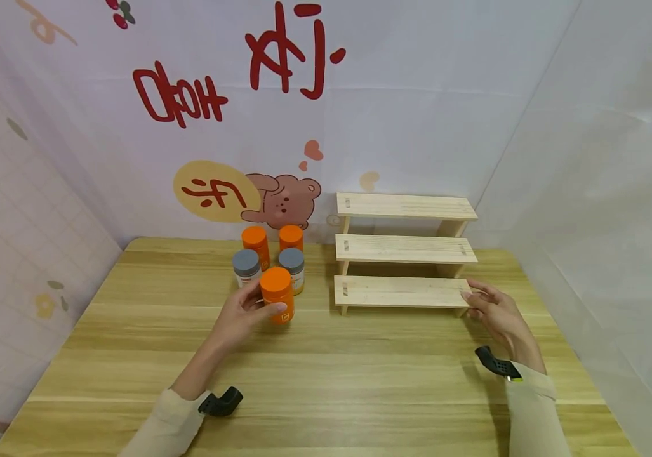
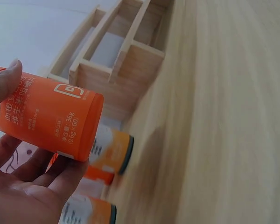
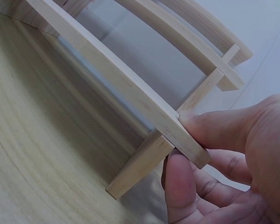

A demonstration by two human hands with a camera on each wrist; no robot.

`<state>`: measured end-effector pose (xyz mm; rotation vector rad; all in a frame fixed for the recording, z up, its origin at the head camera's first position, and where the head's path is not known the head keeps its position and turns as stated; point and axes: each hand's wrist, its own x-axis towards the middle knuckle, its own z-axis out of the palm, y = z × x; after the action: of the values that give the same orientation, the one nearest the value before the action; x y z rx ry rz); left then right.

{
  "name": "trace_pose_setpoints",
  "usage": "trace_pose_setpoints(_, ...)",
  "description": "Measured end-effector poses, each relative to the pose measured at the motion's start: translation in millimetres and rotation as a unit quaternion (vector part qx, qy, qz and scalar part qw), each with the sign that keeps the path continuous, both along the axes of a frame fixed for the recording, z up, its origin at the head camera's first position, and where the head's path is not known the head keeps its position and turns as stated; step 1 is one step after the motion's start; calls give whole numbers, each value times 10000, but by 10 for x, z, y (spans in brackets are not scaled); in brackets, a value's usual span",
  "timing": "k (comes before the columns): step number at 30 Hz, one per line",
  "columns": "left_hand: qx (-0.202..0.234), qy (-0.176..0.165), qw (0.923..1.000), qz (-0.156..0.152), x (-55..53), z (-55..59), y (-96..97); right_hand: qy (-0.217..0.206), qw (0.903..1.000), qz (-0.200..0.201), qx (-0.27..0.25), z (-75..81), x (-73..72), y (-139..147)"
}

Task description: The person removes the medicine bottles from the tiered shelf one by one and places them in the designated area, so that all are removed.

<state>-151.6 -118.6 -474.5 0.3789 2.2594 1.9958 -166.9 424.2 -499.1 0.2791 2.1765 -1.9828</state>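
Note:
My left hand (image 1: 258,306) grips an orange bottle (image 1: 277,294) with an orange lid, just in front of a cluster of bottles. In the left wrist view the thumb and fingers (image 2: 32,184) curl round the orange bottle (image 2: 51,116); whether its base touches the table is unclear. Behind it stand two grey-lidded bottles (image 1: 246,266) (image 1: 292,265) and two orange-lidded ones (image 1: 255,242) (image 1: 291,238). My right hand (image 1: 477,299) pinches the right end of the lowest step of a wooden three-step shelf (image 1: 402,290). The right wrist view shows the thumb (image 3: 182,186) under that board (image 3: 121,79) and fingers on top.
The wooden table (image 1: 326,387) runs wide and bare in front of both hands. White walls with cartoon stickers close in the back and both sides. The shelf's upper steps (image 1: 405,206) carry nothing.

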Motion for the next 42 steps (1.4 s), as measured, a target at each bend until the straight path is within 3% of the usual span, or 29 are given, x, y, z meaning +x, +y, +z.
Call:
trace_pose_setpoints(11, -310, -339, 9981, 420, 47, -123, -274, 20, 10000, -9, 31, -10, 8, -1)
trace_pose_setpoints(28, -398, -598, 9958, 570, 79, -224, -424, 30, 9998, 69, 203, -27, -1, 19)
trace_pose_setpoints(42, -434, -579, 9961, 499, 65, -316, -544, -60, 9999, -11, -142, -4, 23, -3)
